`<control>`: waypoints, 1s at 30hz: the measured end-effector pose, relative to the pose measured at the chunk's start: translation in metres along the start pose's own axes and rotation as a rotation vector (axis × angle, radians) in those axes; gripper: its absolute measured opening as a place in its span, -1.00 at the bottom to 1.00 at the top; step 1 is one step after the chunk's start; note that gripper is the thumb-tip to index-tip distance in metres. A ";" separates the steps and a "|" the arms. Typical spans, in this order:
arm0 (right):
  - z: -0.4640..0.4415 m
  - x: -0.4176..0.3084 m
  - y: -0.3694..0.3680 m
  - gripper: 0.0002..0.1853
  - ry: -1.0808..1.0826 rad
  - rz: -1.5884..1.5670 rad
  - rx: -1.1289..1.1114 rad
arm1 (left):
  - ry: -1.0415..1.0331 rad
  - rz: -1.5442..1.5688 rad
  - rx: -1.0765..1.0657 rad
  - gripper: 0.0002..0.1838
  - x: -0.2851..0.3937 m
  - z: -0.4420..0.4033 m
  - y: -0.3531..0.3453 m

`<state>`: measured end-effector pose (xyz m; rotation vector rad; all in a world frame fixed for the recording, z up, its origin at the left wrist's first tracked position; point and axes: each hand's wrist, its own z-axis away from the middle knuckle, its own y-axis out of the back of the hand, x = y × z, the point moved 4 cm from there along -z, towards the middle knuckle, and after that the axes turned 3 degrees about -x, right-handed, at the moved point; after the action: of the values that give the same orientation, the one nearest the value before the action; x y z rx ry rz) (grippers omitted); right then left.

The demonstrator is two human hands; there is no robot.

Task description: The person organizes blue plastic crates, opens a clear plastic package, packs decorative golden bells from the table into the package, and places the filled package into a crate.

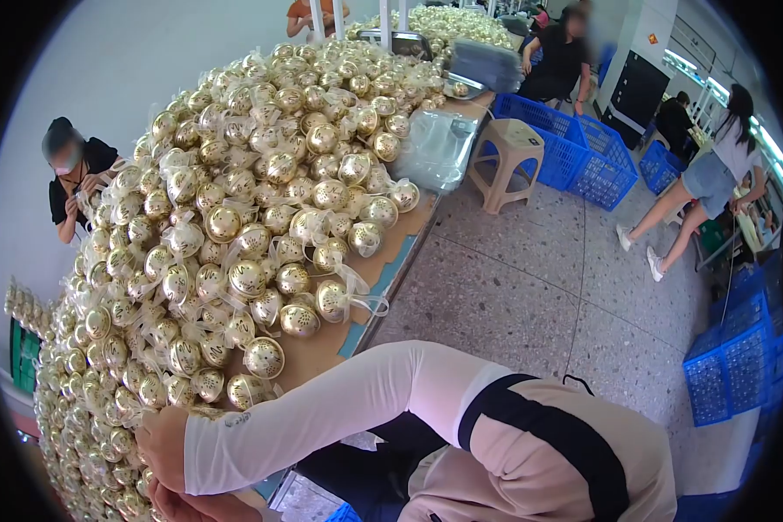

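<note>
At the lower left, my right hand [163, 446] is bent with its fingers curled, beside the edge of a heap of gold ball ornaments [264, 358]. The ornaments are patterned and have sheer pale ribbons. Just below it, my left hand [202, 505] shows in part at the frame's bottom edge, its fingers drawn in. The two hands are close together. Whatever is between their fingers is hidden from view. A long pale sleeve [322, 409] covers my right arm.
A cardboard-covered table [322, 346] bears the heap. Clear plastic trays [439, 148] lie at its far edge, near a beige stool [506, 161]. Blue crates [605, 161] stand behind; more blue crates [729, 361] are at right. Several people are around, one across the table [78, 170].
</note>
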<state>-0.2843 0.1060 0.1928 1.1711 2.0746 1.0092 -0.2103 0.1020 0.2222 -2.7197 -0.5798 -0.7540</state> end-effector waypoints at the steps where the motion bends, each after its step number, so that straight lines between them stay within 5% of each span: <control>1: 0.001 0.003 0.002 -0.80 -0.005 -0.060 0.005 | -0.048 -0.062 -0.037 -0.59 0.013 -0.005 -0.008; 13: 0.003 0.034 0.067 -0.85 0.254 -0.218 -0.172 | -0.092 -0.234 -0.060 -0.58 0.006 0.005 0.010; 19: -0.010 0.050 0.059 -0.77 0.259 -0.585 -0.237 | -0.061 -0.273 -0.144 -0.66 -0.001 -0.001 0.018; 22: -0.006 0.073 0.095 -0.70 0.173 -0.331 -0.523 | 0.246 -0.213 -0.249 -0.68 -0.004 -0.006 0.025; 26: -0.010 0.097 0.060 -0.55 -0.036 -0.796 -0.702 | 0.220 -0.379 -0.718 -0.59 -0.016 -0.020 0.046; 29: -0.022 0.094 0.035 -0.53 -0.060 -0.779 -0.712 | 0.826 -0.125 -0.446 -0.80 -0.031 -0.028 0.041; 30: -0.025 0.093 0.035 -0.53 -0.058 -0.759 -0.757 | 0.821 -0.106 -0.488 -0.83 -0.035 -0.031 0.041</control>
<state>-0.3303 0.1906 0.2262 0.0170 1.6045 1.1595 -0.2327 0.0440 0.2237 -2.4098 -0.3629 -2.1042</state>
